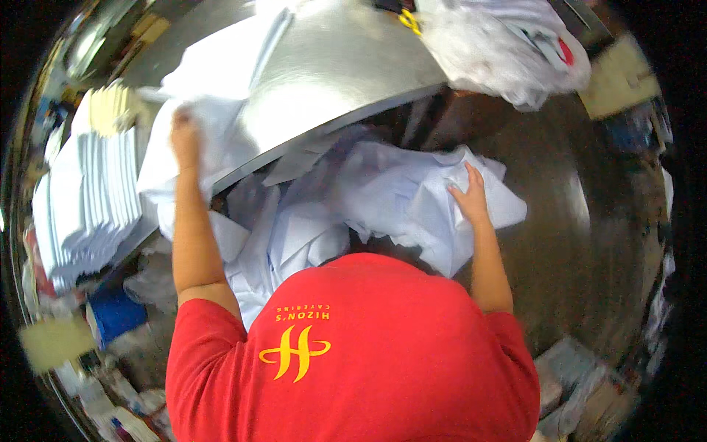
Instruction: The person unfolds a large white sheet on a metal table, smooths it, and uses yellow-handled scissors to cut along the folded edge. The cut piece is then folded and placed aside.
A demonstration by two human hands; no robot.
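Observation:
A long white cloth [412, 188] hangs in loose folds in front of my body, below the edge of a metal table [346, 66]. My right hand [471, 197] lies against the right part of this cloth, thumb and fingers apart. On the left, my left hand [185, 140] is at another stretch of white cloth [221, 66] that lies over the table's left end and drops past its edge. Motion blurs the left fingers, so their grip cannot be made out. Whether the two stretches are one piece is unclear.
Left of the table stands a stack of folded white cloths [92, 195], with pale yellow folded cloths [107, 107] behind it. A clear plastic bag of white items [508, 48] sits at the far right of the table, beside yellow-handled scissors [409, 22]. A blue item [118, 313] lies lower left.

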